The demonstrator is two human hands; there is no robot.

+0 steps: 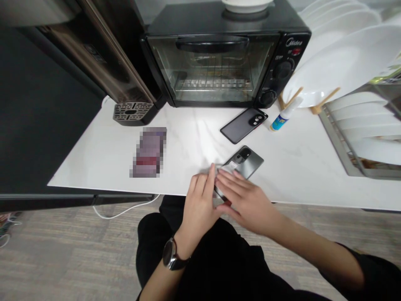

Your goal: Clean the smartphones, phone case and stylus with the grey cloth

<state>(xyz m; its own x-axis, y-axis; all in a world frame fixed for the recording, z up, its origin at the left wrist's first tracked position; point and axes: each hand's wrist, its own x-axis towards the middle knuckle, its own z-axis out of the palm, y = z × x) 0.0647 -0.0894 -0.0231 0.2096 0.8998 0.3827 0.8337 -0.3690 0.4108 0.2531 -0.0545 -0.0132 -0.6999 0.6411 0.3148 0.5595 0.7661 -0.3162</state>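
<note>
A grey smartphone (pixel 253 164) lies back up near the counter's front edge, its dark camera block (pixel 243 154) showing. My right hand (pixel 242 200) is laid over the lower part of the phone, with its fingers stretched out flat. By the fingertips shows a small whitish, thin piece (pixel 231 166) whose kind I cannot make out. At the phone's left edge is my left hand (pixel 199 196), fingers extended and close together; whether it touches the phone is hidden. Behind the phone lies a dark, see-through phone case (pixel 242 126). A watch (pixel 170 253) is on my left wrist.
A small spray bottle (pixel 280 120) with a blue label stands right of the case. At the back is a black toaster oven (pixel 216 102); a drink machine (pixel 133 113) stands left. A blurred-out purplish item (pixel 147 152) lies on the white counter (pixel 188 138). White plates (pixel 341 62) fill the right.
</note>
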